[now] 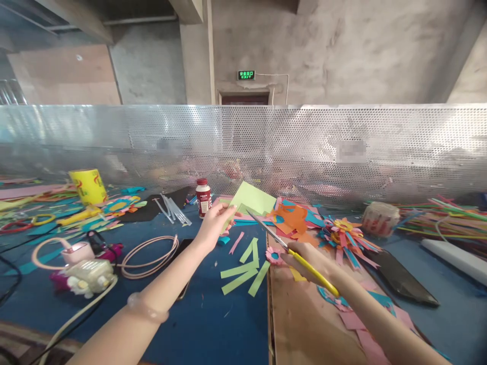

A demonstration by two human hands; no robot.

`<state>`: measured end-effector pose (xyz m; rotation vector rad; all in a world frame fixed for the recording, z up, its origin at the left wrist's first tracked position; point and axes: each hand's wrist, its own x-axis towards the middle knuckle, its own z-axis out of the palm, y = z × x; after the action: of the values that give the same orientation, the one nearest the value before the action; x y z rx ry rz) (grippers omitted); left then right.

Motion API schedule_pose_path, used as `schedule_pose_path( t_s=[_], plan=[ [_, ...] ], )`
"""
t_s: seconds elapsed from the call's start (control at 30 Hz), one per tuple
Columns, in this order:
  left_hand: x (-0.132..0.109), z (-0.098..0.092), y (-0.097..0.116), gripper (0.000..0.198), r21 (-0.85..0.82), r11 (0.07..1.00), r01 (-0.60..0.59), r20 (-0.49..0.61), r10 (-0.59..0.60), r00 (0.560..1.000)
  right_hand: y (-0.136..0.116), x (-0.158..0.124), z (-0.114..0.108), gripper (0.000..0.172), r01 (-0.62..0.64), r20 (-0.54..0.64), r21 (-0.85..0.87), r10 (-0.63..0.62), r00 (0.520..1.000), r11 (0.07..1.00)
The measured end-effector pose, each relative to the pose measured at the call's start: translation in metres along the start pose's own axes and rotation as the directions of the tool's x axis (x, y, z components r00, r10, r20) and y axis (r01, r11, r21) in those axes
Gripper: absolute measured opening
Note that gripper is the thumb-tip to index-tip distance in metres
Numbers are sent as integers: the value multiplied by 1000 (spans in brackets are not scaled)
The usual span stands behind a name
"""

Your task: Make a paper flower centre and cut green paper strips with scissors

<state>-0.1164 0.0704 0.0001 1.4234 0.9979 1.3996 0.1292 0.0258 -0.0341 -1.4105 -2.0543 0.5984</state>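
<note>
A light green sheet of paper (255, 198) is pinched at its left edge by my left hand (216, 223), raised over the back of the blue table. My right hand (306, 258) holds scissors with yellow handles (314, 272). Their blades point up and left, with the tips by the sheet's lower edge; whether they touch it I cannot tell. Several cut green strips (239, 279) lie on the table below my hands. A pink paper flower (274, 255) sits just left of my right hand.
A bottle with a red cap (203, 198) stands behind my left hand. Orange scraps (294, 218), a ribbon-like paper flower (345, 233) and a dark phone (403, 279) lie right. Left are a coiled cable (150, 257), power plugs (89, 278) and a yellow roll (88, 186). A perforated metal panel (243, 147) stands behind.
</note>
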Motion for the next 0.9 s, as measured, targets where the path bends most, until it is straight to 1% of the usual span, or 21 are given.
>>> schedule_pose_path(
  t_s=[0.13,0.27,0.37,0.53,0.7,0.8,0.9],
  plan=[
    [-5,8,-1,27,12,1000,-8,63,8,998,-4,-1,3,22,-98,65,47,95,993,994],
    [-8,14,-4,25,62,998,6,133,-14,991,-6,0,2,20,-131,45,111,127,991,985],
    [-10,18,-5,25,66,998,8,148,-17,989,-5,0,1,16,-148,58,121,142,988,982],
    [-12,21,-6,24,40,999,17,116,-21,993,-2,1,0,14,-178,92,95,169,981,979],
    [-10,17,-3,22,-14,1000,-11,56,11,998,0,1,-1,18,-208,122,64,199,972,976],
    [-9,13,0,23,-30,999,-10,28,11,1000,-3,0,-2,18,-189,113,30,184,976,982],
    [-8,10,2,25,-54,998,-19,-5,18,1000,-6,-1,-4,16,-161,139,2,159,977,987]
  ],
)
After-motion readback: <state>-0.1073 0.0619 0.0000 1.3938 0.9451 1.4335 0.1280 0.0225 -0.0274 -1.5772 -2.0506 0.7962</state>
